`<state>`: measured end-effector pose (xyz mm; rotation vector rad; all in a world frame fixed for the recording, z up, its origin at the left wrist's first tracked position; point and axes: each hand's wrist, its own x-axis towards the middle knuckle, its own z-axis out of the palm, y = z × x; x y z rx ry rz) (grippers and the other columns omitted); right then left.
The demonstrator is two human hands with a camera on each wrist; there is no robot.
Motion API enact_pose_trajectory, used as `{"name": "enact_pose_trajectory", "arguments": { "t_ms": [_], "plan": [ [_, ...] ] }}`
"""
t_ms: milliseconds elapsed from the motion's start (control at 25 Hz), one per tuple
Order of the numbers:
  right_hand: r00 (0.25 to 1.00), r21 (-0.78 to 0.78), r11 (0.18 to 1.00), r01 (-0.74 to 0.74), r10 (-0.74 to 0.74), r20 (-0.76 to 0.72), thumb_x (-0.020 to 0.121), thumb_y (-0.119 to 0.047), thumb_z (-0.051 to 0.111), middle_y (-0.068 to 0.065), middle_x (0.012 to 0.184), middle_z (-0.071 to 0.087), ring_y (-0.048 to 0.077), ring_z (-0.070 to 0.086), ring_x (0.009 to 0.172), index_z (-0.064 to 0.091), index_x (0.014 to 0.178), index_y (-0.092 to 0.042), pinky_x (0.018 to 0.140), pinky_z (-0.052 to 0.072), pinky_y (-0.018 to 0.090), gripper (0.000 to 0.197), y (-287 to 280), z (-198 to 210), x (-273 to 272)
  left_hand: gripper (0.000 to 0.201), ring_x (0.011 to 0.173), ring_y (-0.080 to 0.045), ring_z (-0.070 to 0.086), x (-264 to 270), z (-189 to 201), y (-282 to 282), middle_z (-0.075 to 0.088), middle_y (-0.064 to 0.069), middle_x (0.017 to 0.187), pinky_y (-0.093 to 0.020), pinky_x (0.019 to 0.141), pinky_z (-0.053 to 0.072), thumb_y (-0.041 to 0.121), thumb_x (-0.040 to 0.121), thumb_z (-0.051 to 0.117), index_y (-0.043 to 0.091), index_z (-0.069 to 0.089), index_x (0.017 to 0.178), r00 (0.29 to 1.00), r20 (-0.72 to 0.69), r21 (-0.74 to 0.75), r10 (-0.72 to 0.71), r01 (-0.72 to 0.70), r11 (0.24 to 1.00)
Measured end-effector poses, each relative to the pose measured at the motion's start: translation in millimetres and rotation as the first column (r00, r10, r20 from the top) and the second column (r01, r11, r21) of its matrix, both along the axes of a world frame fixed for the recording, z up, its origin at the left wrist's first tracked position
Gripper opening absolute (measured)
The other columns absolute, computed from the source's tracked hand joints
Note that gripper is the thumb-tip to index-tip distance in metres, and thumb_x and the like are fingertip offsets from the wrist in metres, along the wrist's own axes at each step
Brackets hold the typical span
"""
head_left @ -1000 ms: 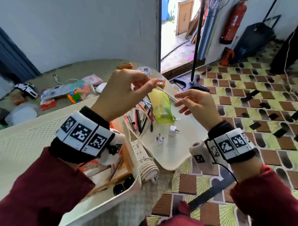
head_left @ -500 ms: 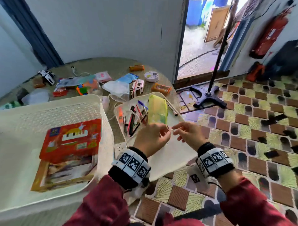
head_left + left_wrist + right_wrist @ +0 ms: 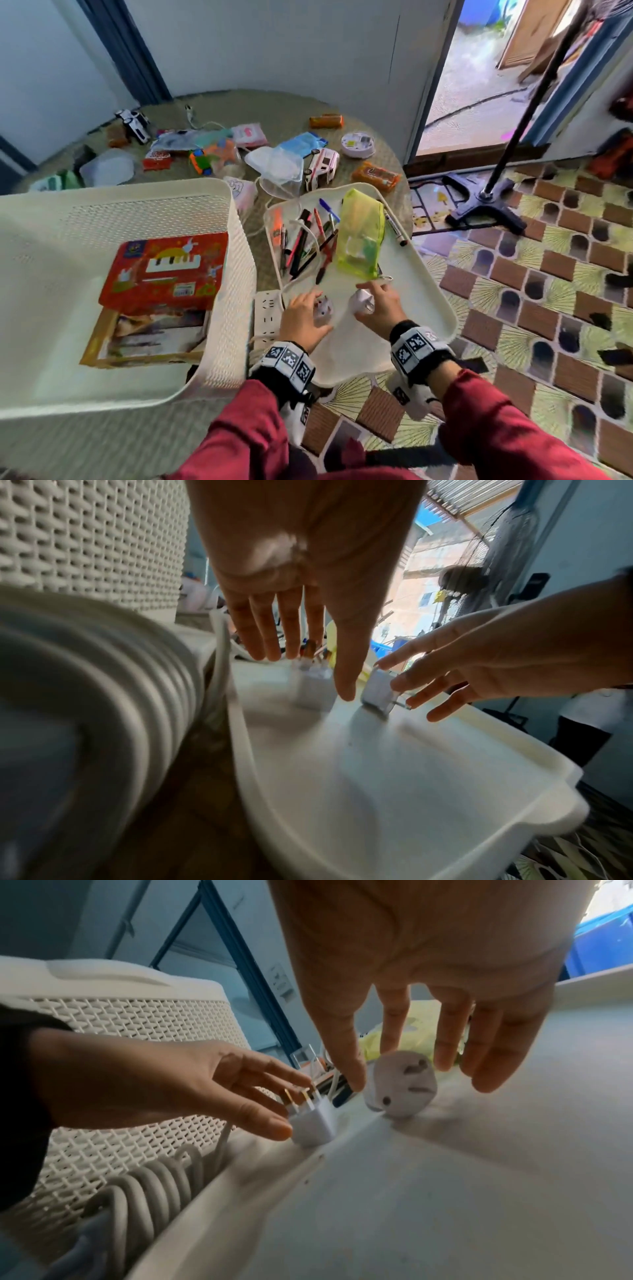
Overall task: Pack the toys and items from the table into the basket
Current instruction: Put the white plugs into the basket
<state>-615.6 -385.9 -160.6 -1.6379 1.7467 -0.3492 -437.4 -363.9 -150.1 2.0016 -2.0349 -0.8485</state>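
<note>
Two small white plug adapters lie on the cream tray (image 3: 421,301). My left hand (image 3: 317,301) hovers over the cube-shaped adapter (image 3: 313,1123), fingers straight, thumb touching its side. My right hand (image 3: 368,294) reaches down around the rounder adapter (image 3: 400,1091), thumb and fingers loosely flanking it while it rests on the tray. The cream perforated basket (image 3: 137,195) stands to the left and holds a red box (image 3: 164,270) on top of a framed picture.
On the tray lie a yellow-green pouch (image 3: 361,236) and several pens (image 3: 301,240). A white power strip (image 3: 267,315) with coiled cable sits between basket and tray. Toy cars, orange packets and plastic bags litter the round table behind. Tiled floor and a stand base lie to the right.
My hands came down from chest height, met over the tray, then parted; each now sits over an adapter. The view tilted down to show the basket's inside.
</note>
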Motion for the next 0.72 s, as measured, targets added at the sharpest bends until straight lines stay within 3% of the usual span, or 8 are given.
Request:
{"name": "enact_pose_trajectory", "arguments": {
  "t_ms": [120,240,360,520,720],
  "plan": [
    [0.999,-0.03,0.999,-0.015,0.014,-0.035,0.081,-0.021,0.069,0.008,0.12,0.056,0.029,0.047,0.11,0.055,0.122,-0.019,0.092,0.037,0.032,0.043,-0.9,-5.7,2.4,0.062,0.123,-0.02,0.047,-0.3,-11.0,-1.3,0.054,-0.003,0.133,-0.026,0.105,0.03,0.033,0.08,0.074,0.014,0.049,0.133,0.999,0.004,-0.022,0.051,-0.051,0.998],
    [0.998,-0.103,0.995,0.005,0.001,0.057,0.077,-0.016,0.073,0.009,0.113,0.062,0.027,0.056,0.101,0.06,0.113,-0.017,0.088,0.045,0.031,0.039,2.4,-2.3,-0.4,0.053,0.116,-0.02,0.051,-1.4,-14.2,-2.1,0.059,-0.003,0.125,-0.028,0.099,0.035,0.036,0.08,0.073,0.014,0.057,0.125,0.998,0.018,-0.035,0.068,-0.068,0.997],
    [0.992,-0.136,0.989,0.05,-0.033,0.125,0.078,-0.012,0.073,0.007,0.109,0.061,0.017,0.057,0.085,0.061,0.114,-0.014,0.075,0.042,0.022,0.038,9.2,10.9,-5.6,0.047,0.11,-0.022,0.055,-4.6,-6.1,1.3,0.06,-0.008,0.117,-0.028,0.096,0.04,0.024,0.077,0.077,0.008,0.059,0.117,0.991,-0.102,-0.057,0.09,-0.096,0.994],
    [0.957,-0.187,0.97,0.158,-0.103,0.273,0.075,-0.01,0.076,0.005,0.097,0.06,0.005,0.057,0.067,0.055,0.116,-0.011,0.055,0.043,0.007,0.046,13.2,42.4,-10.8,0.046,0.105,-0.019,0.058,-10.1,39.6,11.7,0.063,-0.009,0.113,-0.014,0.087,0.038,0.011,0.076,0.078,0.004,0.057,0.117,0.942,-0.317,-0.217,0.108,-0.183,0.959],
    [0.916,-0.352,0.919,0.18,-0.027,0.4,0.072,-0.011,0.079,-0.001,0.095,0.06,0.015,0.061,0.072,0.058,0.111,-0.013,0.059,0.05,0.013,0.044,11.0,102.8,-5.5,0.044,0.088,0.002,0.055,-8.9,124.7,41.7,0.062,0.005,0.105,-0.003,0.076,0.042,0.015,0.077,0.078,0.01,0.058,0.116,0.865,-0.5,-0.413,0.041,-0.28,0.867]
  ]
}}
